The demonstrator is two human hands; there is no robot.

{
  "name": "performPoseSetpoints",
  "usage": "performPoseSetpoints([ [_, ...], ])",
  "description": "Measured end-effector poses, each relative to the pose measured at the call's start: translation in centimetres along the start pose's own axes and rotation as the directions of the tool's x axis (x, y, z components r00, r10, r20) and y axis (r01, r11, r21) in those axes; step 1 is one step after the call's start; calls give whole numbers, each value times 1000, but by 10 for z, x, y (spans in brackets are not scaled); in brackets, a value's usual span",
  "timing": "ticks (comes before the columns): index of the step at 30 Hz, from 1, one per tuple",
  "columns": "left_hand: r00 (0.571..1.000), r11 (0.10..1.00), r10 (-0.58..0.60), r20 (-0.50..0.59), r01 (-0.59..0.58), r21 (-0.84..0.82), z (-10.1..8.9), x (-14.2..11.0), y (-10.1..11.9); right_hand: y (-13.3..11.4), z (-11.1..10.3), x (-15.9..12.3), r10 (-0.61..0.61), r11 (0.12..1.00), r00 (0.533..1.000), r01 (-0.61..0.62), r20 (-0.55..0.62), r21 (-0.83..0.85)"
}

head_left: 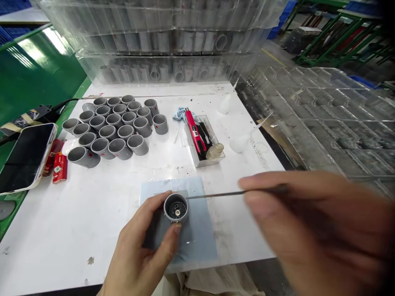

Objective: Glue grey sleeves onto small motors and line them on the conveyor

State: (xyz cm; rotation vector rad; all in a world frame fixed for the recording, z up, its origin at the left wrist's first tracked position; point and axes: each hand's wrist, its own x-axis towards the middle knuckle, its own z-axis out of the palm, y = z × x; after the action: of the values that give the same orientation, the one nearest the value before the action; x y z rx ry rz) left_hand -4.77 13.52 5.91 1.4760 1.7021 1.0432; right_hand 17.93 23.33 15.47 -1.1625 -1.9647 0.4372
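While the left hand (138,242) grips one gray cup (176,209) between thumb and fingers over one blue sheet (203,230), the right hand (296,222) pinches one thin rod (222,194), its tip beside the cup's rim; contact cannot be determined. About 24 loose cups (120,151) are grouped on the desk (92,222), with two white bottles (239,143) and one red knife (194,130) lying across one small box (208,163). The right hand is blurred and cut off at the right. The gray cup is round and open-topped, its dark interior showing a pale central disc
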Motion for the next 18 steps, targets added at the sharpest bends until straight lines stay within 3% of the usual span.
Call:
performPoseSetpoints([
  [3,1000,1000,16,9,-16,15,-1,2,-2,-9,27,-5,-44,992,995,33,86,120],
  [6,999,999,36,6,-36,19,-1,2,-2,-9,41,-4,-106,985,987,88,117,149],
  [12,999,999,31,7,-31,11,-1,2,-1,-1,52,-4,-193,966,978,176,73,190],
  [18,999,999,40,15,-39,-34,2,3,-1,0,53,-7,-228,966,968,213,102,146],
])
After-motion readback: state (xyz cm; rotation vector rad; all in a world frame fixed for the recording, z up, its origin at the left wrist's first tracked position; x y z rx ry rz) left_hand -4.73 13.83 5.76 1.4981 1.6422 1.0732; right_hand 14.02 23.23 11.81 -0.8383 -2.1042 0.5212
